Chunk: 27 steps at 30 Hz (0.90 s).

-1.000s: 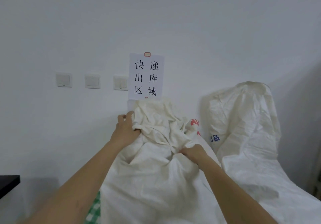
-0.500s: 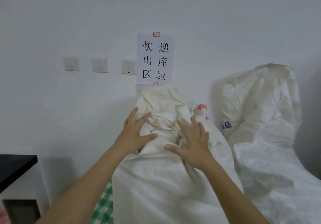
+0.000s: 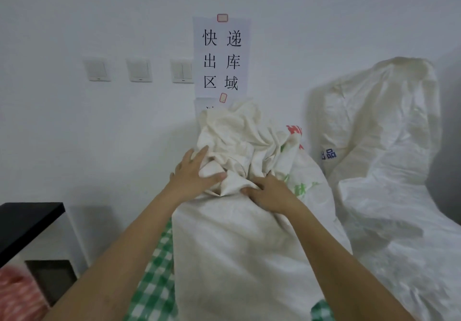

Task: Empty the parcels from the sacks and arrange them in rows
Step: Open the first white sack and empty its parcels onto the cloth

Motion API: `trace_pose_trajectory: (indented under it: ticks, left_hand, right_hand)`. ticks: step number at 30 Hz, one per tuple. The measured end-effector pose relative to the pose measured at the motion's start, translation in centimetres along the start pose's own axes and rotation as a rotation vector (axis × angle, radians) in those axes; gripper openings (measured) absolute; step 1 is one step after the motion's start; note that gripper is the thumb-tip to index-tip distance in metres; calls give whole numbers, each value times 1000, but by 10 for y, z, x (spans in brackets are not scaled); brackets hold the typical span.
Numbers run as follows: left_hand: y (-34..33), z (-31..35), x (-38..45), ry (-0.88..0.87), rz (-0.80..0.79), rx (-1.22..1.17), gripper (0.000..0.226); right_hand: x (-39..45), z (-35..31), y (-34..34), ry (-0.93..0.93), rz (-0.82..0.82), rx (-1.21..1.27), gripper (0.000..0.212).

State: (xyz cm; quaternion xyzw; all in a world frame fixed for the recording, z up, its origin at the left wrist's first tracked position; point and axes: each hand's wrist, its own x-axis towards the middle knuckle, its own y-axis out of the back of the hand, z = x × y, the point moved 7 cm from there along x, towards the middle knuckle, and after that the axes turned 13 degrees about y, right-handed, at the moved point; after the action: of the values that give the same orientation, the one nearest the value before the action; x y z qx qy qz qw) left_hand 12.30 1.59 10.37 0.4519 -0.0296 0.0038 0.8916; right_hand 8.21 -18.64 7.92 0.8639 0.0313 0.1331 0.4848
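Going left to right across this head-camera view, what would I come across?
Black shelf → three wall switches → paper sign → near sack, with the left hand and right hand at its bunched top → second sack.

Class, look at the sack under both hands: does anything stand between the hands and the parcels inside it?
Yes. The sack's bunched, crumpled mouth is closed, covering its contents; no parcel shows. The left hand and right hand rest on that cloth.
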Motion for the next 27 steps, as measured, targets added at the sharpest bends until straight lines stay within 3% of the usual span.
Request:
trace_pose_trajectory:
  ticks: [2,4,8,12,14,16,21,24,27]
  left_hand:
    - [-10,-8,-1,34,-159,-100,108]
    - [-12,-12,1,22,-216,-145,115]
    - [-13,-19,8,35,-259,-121,99]
    - [-6,-22,15,56,-212,-97,102]
    - [-6,-23,16,60,-176,-76,83]
    - [-6,-24,16,61,-119,-52,65]
    - [-7,-27,19,59,-57,3,55]
    - [-9,-20,16,39,-93,-28,51]
    - [-10,-13,12,-3,-122,-62,43]
  right_hand:
    - [-3,-6,-3,47,64,42,28]
    - [-4,-7,-5,77,136,61,24]
    - [-9,-12,-6,89,210,133,18]
    - [-13,-13,8,52,285,131,17]
    - [-15,-8,15,18,311,61,27]
    - [-16,-2,17,-14,287,-30,51]
    - [-14,28,5,-256,78,-39,107]
    - [-13,38,-2,-314,8,-38,112]
    - [-10,30,2,-236,120,117,106]
